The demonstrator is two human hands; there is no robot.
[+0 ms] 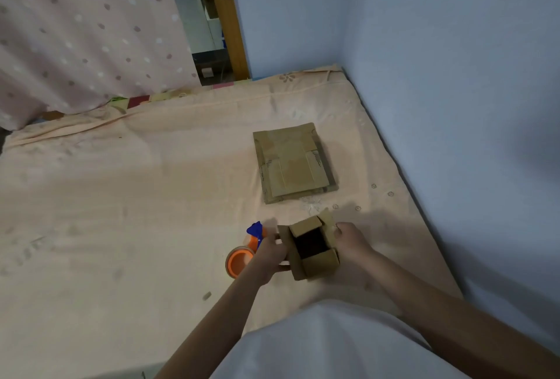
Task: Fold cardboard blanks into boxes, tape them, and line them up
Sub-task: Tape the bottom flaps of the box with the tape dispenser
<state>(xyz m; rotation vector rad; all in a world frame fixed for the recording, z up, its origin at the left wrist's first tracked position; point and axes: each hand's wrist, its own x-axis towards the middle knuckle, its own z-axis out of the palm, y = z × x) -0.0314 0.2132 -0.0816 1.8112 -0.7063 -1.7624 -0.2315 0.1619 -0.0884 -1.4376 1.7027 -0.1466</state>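
A small brown cardboard box [315, 260] sits between my hands, its top open and flaps standing up around a dark inside. My left hand [270, 253] grips its left side, fingers curled on the left flap. On the box's right wall rests my right hand [351, 242], with fingers curled over the edge. A stack of flat cardboard blanks [292, 163] lies on the bed beyond the box. An orange and blue tape dispenser [242, 257] lies just left of my left hand, partly hidden by it.
All of this is on a bed with a peach sheet [136, 196]. A blue wall [454, 105] runs along the right and back. A dotted pink curtain [85, 30] hangs at the far left. My white shirt [327, 345] fills the bottom.
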